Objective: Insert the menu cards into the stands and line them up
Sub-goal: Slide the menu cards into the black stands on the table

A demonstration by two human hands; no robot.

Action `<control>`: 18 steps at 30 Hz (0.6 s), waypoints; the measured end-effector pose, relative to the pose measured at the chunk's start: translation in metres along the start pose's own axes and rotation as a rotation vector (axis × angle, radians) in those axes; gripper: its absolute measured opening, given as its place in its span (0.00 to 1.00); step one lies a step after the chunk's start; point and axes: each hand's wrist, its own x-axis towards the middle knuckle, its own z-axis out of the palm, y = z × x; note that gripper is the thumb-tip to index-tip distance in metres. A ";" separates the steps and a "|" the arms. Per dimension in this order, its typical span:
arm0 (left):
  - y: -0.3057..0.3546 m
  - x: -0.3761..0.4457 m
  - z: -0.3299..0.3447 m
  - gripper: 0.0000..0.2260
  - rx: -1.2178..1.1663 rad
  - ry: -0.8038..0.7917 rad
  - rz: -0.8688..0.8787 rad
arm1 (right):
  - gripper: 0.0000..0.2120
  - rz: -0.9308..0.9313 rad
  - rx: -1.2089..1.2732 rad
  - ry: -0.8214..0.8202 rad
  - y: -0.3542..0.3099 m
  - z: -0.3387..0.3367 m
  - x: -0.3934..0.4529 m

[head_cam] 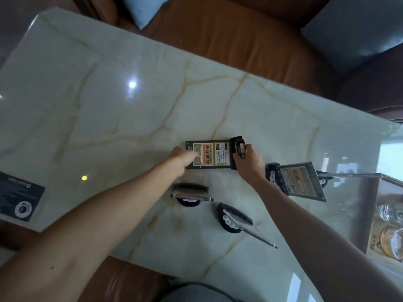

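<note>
A menu card point(214, 154) with green and orange print lies flat on the marble table point(109, 105), its right end in a black stand base point(236, 147). My left hand point(184, 156) holds the card's left end. My right hand point(248, 161) grips the black base. To the right another stand point(302, 182) with a card in it leans over. Two more stands, one upright point(189, 195) and one turned at an angle point(234, 219), sit nearer to me and are seen from above.
A dark printed card point(18, 197) lies at the table's left edge. Glasses point(392, 227) on a tray stand at the far right. Brown leather seats point(229, 35) with blue cushions point(359, 29) surround the table.
</note>
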 end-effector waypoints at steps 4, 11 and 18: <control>0.005 0.002 -0.002 0.19 0.015 0.083 0.114 | 0.09 0.090 0.243 -0.007 0.007 0.003 -0.004; 0.027 -0.010 -0.013 0.10 -0.005 0.133 0.438 | 0.10 0.300 0.671 -0.123 0.017 0.006 -0.013; 0.051 -0.054 -0.009 0.08 0.214 0.120 0.746 | 0.11 0.317 0.692 -0.264 0.019 0.003 -0.034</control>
